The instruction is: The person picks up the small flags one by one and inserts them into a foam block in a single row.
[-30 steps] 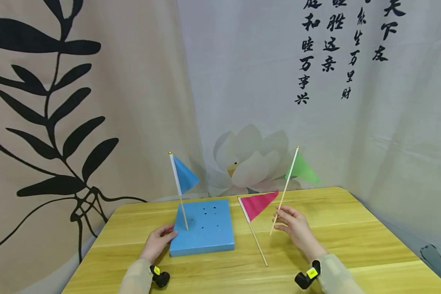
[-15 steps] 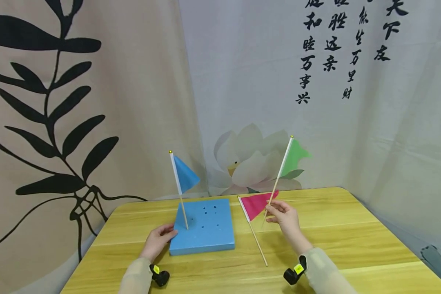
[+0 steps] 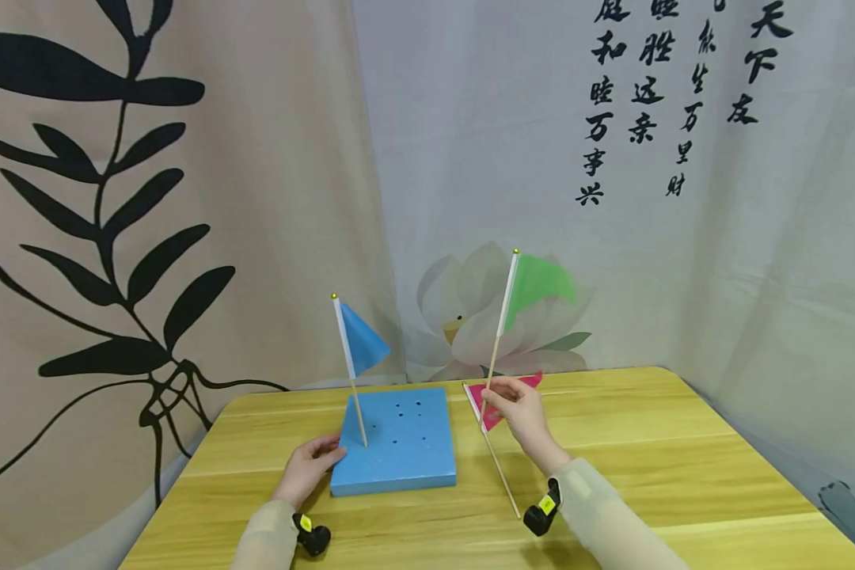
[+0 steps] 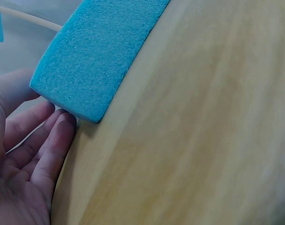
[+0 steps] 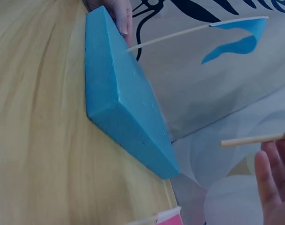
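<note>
A blue foam block with small holes in its top lies on the table. A small blue flag stands in it near the left side, leaning slightly. My left hand holds the block's left edge, thumb over the top and fingertips against the side in the left wrist view. To the right of the block, my right hand pinches the wooden stick of a green flag, raised nearly upright. The stick's lower end shows bare in the right wrist view. Behind that hand lies a pink flag, its cloth partly hidden.
The yellow wooden table reaches back to a printed cloth curtain with black leaves, writing and a lotus. Wrist cameras are strapped to both arms.
My right hand has carried the green flag left toward the block, raising it and turning it more upright. It now overlaps the pink flag. The left hand and block stay in place.
</note>
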### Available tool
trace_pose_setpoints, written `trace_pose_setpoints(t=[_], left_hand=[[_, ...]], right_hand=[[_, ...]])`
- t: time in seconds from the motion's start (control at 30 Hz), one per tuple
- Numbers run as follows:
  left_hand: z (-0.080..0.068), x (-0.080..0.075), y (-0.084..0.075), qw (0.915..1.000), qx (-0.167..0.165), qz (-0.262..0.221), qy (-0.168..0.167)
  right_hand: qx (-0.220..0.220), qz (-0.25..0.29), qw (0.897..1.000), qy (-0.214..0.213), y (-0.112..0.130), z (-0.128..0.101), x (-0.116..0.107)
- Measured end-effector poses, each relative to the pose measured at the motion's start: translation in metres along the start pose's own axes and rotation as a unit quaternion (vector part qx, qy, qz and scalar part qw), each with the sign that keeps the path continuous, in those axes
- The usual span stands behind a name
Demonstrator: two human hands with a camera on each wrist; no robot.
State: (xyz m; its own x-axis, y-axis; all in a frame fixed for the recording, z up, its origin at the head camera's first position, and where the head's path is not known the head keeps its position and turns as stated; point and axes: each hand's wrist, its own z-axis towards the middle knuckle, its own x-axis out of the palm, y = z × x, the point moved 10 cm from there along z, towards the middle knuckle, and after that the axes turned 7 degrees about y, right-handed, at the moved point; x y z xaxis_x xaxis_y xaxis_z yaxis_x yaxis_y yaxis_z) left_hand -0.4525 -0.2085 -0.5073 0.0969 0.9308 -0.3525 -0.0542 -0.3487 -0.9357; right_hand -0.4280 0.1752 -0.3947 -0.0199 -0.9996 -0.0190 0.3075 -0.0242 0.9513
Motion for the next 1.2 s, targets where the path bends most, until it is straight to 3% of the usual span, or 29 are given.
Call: trace_pose_setpoints(t=[0.13, 0.4, 0.83, 1.07, 1.2], left_hand=[[-0.001, -0.001, -0.001, 1.0000, 0.001, -0.003, 0.001], [-0.004, -0.001, -0.001, 1.0000, -0.001, -0.002, -0.001], [-0.004, 0.001, -0.003, 0.9998, 0.005, -0.018, -0.003], [-0.004, 0.001, -0.004, 0.9996, 0.006, -0.029, 0.001], [-0.003, 0.001, -0.004, 0.9996, 0.006, -0.027, 0.002]], right_hand=[[-0.017, 0.008, 1.000, 0.024, 0.020, -0.001, 0.021], [-0.032, 0.007, 0.997, 0.067, 0.018, 0.006, 0.054], [-0.035, 0.012, 0.996, 0.076, 0.005, 0.020, 0.085], [-0.023, 0.004, 0.995, 0.093, -0.032, 0.032, 0.107], [-0.023, -0.006, 0.995, 0.098, -0.035, 0.032, 0.119]])
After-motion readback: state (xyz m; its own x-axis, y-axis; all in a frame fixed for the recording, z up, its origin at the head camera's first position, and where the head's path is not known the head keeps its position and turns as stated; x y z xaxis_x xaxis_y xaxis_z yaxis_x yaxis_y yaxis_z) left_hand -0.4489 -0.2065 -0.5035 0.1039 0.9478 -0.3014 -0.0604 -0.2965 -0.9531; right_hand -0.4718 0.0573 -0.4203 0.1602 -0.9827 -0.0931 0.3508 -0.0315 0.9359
